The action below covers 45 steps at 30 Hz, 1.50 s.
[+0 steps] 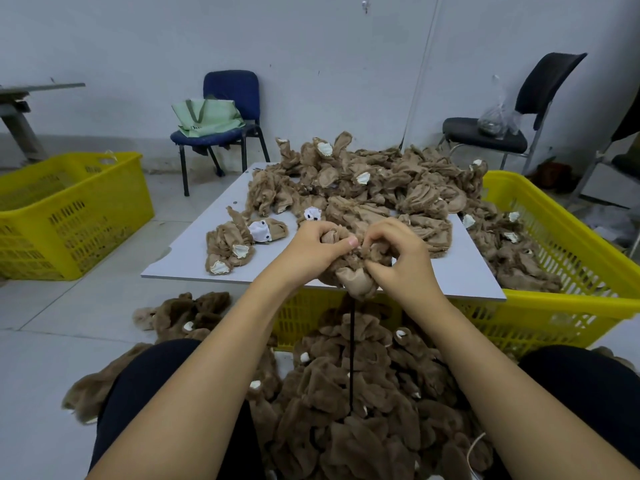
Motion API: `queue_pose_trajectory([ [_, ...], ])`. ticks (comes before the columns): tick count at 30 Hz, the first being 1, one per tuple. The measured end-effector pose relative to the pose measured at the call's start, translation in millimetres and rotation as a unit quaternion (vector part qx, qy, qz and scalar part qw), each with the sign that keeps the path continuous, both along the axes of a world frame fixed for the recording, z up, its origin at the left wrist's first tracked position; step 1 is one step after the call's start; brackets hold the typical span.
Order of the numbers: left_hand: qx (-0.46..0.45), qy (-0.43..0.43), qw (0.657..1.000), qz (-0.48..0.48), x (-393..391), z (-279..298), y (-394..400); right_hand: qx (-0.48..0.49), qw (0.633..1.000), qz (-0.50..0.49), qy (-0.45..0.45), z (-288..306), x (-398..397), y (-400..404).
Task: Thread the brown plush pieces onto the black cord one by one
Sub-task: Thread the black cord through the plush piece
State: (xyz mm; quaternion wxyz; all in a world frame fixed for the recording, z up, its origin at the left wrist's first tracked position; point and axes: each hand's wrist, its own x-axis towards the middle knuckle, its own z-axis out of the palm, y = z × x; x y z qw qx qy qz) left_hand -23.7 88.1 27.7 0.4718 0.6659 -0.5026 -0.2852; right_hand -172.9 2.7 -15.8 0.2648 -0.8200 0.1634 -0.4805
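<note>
Far left of frame: a yellow crate [69, 209] on the floor, nothing clearly inside it.

Left of centre: a few loose brown plush pieces [230, 249] lie on the grey desk [194, 251], not yet threaded.

Centre: your left hand [317, 245] grips one plush piece [349, 271] at the desk's near edge, thumb pressed across the top of it, fingers [323, 228] curled round the fabric. Your right hand [401, 254] pinches the same piece from the other side, fingers bent into the bunched cloth. The black cord [352, 355] drops straight down from under this piece. Whether its tip has passed through the fabric cannot be told; the hands hide it.

Lower centre: the cord runs into a large heap of threaded plush [363, 393] between your knees. Judged by its bulk, a good share is done.

Upper centre to right: a big unthreaded pile [381, 181] covers the back of the desk and spills into a second yellow crate [571, 258] at right. Much remains, likely about half.
</note>
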Motion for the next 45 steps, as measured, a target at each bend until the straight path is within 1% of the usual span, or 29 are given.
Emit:
queue_pose_trajectory([
  [3,0.005,0.009,1.0,-0.003,0,4,-1,0.035,0.999,0.005,0.038,3,1,0],
  [6,0.006,0.025,1.0,-0.013,3,5,-2,0.097,0.992,0.01,0.081,8,0,-2],
  [8,0.007,0.033,0.999,-0.018,4,5,-1,0.145,0.98,0.006,0.137,12,-2,-5],
  [10,-0.002,0.03,0.999,-0.029,4,6,1,0.193,0.959,0.013,0.207,15,-5,-9],
  [11,-0.013,0.022,0.999,-0.033,3,6,1,0.209,0.951,0.021,0.225,16,-5,-9],
  [12,-0.025,0.013,0.999,-0.034,2,6,2,0.212,0.951,0.029,0.224,17,-5,-9],
  [15,-0.058,-0.016,0.998,-0.023,-3,4,2,0.176,0.967,0.04,0.181,19,-7,-8],
  [17,-0.058,-0.021,0.998,-0.011,-7,3,3,0.183,0.965,0.046,0.182,20,-9,-7],
  [20,-0.001,-0.008,1.0,0.011,-7,5,2,0.163,0.967,0.04,0.19,22,-10,-6],
  [24,0.045,-0.046,0.998,-0.005,-2,10,2,0.101,0.978,0.031,0.179,20,-3,2],
  [26,0.056,-0.06,0.997,0.001,0,10,2,0.099,0.981,0.032,0.165,18,0,5],
  [28,0.057,-0.055,0.997,0.012,-1,9,0,0.117,0.978,0.039,0.166,17,2,3],
  [30,0.044,-0.058,0.997,0.025,-3,7,-2,0.132,0.973,0.039,0.184,19,2,-1],
  [33,0.001,-0.083,0.996,0.041,-7,1,-4,0.14,0.969,0.04,0.198,24,0,-4],
  [36,-0.058,-0.08,0.995,0.028,-16,-8,-6,0.063,0.986,0.006,0.154,29,-2,-5],
  [37,-0.073,-0.076,0.994,0.029,-21,-11,-8,0.054,0.989,-0.001,0.137,31,-3,-4],
  [39,-0.104,-0.075,0.991,0.046,-28,-18,-11,0.079,0.99,-0.007,0.12,33,-6,-5],
  [42,-0.141,-0.076,0.984,0.078,-38,-29,-15,0.101,0.987,-0.016,0.122,29,-12,-8],
  [45,-0.152,-0.046,0.984,0.082,-44,-37,-16,0.102,0.989,-0.001,0.108,22,-17,-11],
])
